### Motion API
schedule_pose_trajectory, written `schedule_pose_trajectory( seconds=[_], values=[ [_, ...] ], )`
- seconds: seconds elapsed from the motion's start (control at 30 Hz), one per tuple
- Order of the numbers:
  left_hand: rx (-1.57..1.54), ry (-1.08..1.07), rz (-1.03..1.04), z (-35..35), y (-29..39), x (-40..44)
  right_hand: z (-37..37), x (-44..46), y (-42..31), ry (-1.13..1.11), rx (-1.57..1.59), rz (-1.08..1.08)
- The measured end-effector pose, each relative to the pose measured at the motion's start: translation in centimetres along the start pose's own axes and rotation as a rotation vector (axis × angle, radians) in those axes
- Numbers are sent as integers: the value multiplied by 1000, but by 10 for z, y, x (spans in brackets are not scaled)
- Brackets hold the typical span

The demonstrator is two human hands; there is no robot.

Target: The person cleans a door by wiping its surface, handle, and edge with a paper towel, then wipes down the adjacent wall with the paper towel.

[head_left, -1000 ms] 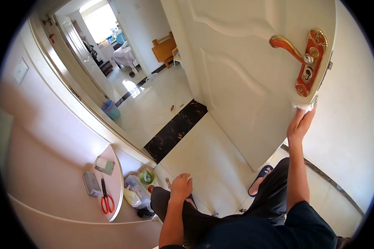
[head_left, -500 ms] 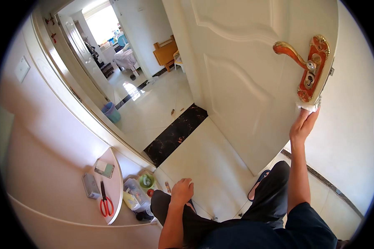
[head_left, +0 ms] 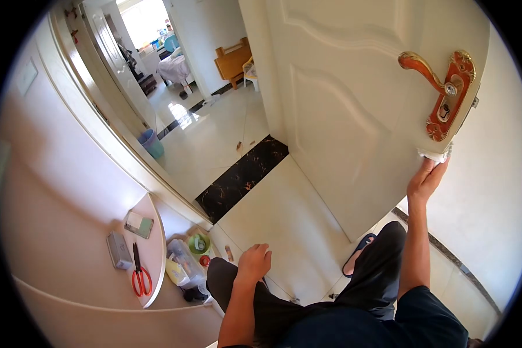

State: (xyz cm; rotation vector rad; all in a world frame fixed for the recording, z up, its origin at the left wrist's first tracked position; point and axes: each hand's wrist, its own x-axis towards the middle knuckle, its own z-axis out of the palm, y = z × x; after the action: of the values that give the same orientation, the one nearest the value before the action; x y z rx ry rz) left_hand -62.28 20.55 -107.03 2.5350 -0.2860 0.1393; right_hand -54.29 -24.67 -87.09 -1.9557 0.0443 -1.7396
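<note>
My right hand (head_left: 428, 180) grips a white cloth (head_left: 435, 155) around the edge of the white door (head_left: 342, 110), just below the red and gold lock plate (head_left: 451, 95). The curved door handle (head_left: 421, 68) points left from that plate. My left hand (head_left: 254, 262) rests near my left knee, its fingers curled; nothing shows in it, though its palm side is hidden.
On the corner shelf (head_left: 156, 232) at left lie red-handled scissors (head_left: 138, 272), a grey box (head_left: 118, 250) and a small flat case (head_left: 139, 224). Below it are a green bowl (head_left: 199, 243) and a clear container (head_left: 183, 261). A blue bin (head_left: 151, 144) stands past the dark threshold (head_left: 242, 178).
The view has shifted slightly, so the door and handle appear farther right. My right hand remains at the door's edge with the cloth; my left hand has barely moved.
</note>
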Motion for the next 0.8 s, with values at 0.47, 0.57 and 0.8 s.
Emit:
schedule_pose_trajectory(
  seconds=[0.47,0.57,0.8],
  values=[
    [-27,-25,6,0,-2,-3,1,-5,-16,17,43,1],
    [-23,-29,4,0,-2,-3,1,-9,-20,-2,43,-15],
    [-2,-75,7,1,1,-1,-1,-45,-7,-29,-55,-2]
  ],
)
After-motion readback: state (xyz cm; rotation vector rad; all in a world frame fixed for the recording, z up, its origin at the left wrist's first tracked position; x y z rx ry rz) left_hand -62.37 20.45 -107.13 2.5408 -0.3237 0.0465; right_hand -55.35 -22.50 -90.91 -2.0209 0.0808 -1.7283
